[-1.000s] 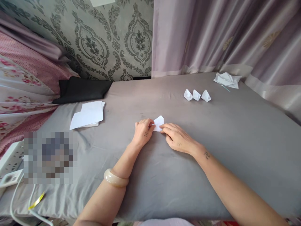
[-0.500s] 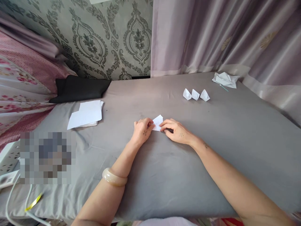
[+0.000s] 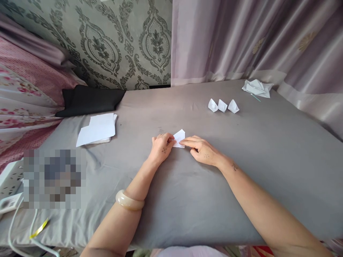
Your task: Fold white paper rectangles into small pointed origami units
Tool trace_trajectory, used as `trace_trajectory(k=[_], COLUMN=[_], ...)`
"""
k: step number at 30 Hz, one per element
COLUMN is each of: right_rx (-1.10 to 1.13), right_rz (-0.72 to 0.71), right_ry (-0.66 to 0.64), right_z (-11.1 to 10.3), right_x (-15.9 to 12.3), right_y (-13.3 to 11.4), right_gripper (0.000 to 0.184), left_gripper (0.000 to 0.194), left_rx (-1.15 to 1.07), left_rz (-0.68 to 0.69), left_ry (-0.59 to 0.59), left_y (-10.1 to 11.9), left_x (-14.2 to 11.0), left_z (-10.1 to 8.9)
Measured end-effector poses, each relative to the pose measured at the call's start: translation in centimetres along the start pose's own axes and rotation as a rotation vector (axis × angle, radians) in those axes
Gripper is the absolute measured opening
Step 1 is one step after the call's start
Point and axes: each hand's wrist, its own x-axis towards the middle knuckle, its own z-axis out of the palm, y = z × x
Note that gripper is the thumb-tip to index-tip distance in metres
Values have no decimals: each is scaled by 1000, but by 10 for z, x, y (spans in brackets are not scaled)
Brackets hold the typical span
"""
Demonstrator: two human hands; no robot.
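Observation:
A small folded piece of white paper (image 3: 180,137) lies on the grey cloth between my two hands. My left hand (image 3: 162,145) grips its left edge, with thumb and fingers pinched together. From the right, my right hand (image 3: 200,148) reaches over it; the fingers are stretched out and their tips rest on the paper. That thumb stands apart, off the paper. The paper's left part is hidden under my left fingers.
Three folded paper shapes (image 3: 222,106) stand in a row at the back right. Behind them lies a heap of white paper (image 3: 257,87) beside a thin green stick (image 3: 255,97). White sheets (image 3: 98,129) are stacked at left, near a black cloth (image 3: 93,101). Cables and a yellow strip (image 3: 39,228) lie front left.
My right fingers have straightened and slid left onto the paper, and the thumb has come away from it. My left hand keeps its pinch.

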Motion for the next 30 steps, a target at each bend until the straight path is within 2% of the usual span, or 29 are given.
trace_trajectory(k=[16, 22, 27, 30], right_rx=[-124, -91, -88, -69], right_rz=[-72, -30, 2, -5], right_ry=[-22, -19, 55, 84], right_z=[1, -1, 0, 4], right_x=[-2, -2, 6, 12], right_y=[-3, -9, -10, -5], right_gripper=[57, 44, 24, 23], left_gripper=[6, 8, 9, 10], left_rx=[3, 5, 17, 26], left_rz=[15, 11, -6, 3], left_ry=[15, 1, -18, -19], left_y=[-1, 0, 3, 4], left_x=[0, 1, 1, 1], left_z=[2, 2, 0, 0])
